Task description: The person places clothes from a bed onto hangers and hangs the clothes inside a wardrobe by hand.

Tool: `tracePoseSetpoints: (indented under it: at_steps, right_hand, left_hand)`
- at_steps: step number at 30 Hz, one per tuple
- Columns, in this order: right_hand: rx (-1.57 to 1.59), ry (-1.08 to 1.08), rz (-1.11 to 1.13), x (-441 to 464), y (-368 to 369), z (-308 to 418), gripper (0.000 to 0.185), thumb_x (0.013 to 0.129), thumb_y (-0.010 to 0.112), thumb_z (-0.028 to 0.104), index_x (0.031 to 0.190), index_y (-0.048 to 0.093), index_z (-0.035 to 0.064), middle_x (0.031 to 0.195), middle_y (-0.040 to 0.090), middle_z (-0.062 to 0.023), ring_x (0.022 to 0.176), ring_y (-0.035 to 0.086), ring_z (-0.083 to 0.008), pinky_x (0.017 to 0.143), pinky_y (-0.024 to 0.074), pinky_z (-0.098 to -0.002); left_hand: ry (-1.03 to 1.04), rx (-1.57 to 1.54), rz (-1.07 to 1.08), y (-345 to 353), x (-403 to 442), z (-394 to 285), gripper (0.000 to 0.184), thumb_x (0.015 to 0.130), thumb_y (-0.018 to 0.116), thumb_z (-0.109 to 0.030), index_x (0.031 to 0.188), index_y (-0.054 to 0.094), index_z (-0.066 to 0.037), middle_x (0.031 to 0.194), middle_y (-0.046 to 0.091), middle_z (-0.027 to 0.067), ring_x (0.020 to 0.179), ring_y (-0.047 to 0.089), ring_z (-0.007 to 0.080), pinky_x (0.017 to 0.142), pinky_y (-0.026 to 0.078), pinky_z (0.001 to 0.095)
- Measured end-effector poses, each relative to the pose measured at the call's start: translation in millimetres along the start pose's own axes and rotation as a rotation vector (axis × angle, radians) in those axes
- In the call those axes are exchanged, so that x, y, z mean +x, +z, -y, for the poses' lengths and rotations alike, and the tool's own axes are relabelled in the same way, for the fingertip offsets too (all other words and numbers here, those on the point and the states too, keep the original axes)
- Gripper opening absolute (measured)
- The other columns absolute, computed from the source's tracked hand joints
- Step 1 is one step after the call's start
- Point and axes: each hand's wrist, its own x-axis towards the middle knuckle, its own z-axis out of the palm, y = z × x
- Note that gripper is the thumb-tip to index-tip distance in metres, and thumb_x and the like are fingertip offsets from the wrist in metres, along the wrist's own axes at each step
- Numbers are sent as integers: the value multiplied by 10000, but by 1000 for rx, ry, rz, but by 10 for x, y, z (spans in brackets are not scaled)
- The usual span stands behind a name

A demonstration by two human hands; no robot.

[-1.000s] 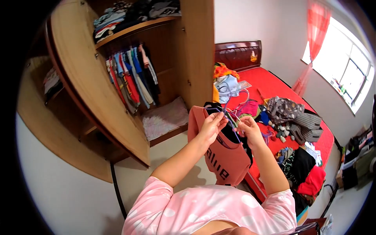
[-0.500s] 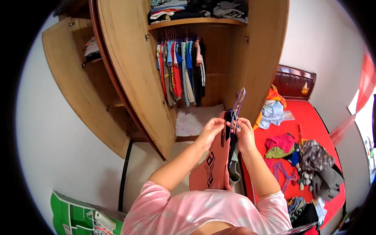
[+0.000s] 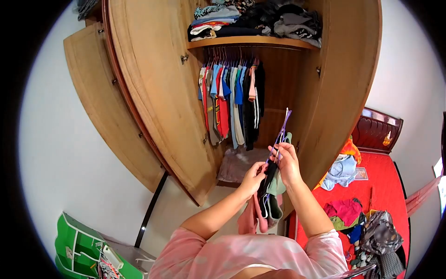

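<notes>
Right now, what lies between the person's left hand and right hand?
In the head view, the black garment shows between the left hand and the right hand, with purple hangers at its top.

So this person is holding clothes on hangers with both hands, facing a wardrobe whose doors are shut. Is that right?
Not quite: the doors are open, not shut. The head view shows shirts hanging inside the wardrobe. The rest is right: left hand and right hand hold clothes on hangers.
</notes>
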Motion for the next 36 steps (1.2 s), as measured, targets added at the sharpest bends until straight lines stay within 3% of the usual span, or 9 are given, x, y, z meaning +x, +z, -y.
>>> tracePoseSetpoints:
  at_steps: [6,9,24,36]
  right_hand:
    - [-52,-14,26,621,-258,28,192,894,555,154,1058,488,79,1128,540,-62,1038,560,-187,835,452,-329]
    - [-176,37,3,880,-341,27,168,889,567,160,1031,508,91,1099,555,-46,957,566,-150,768,458,-296]
    - [-221,-91,-188,2816,-495,-176,160,885,574,193,1009,509,116,1102,566,-51,853,581,-151,690,445,-278]
    - [-241,-134,-270,3537,-660,-182,220,875,572,211,1048,491,104,1113,542,-51,870,564,-158,722,431,-297]
  left_hand:
    - [96,-55,-34,-5,888,144,394,801,405,75,1184,471,14,1124,535,73,1106,493,162,988,354,281]
    - [126,-84,-9,-45,1353,223,381,796,419,66,1168,481,13,1105,545,74,1079,510,160,977,360,280]
    - [-33,-175,42,-814,3788,15,323,822,460,-29,1137,532,-22,1067,572,37,1027,518,133,911,369,247]
    - [210,-223,14,-922,5657,-299,312,805,466,-14,1108,537,-22,1023,570,31,974,527,126,890,383,233]
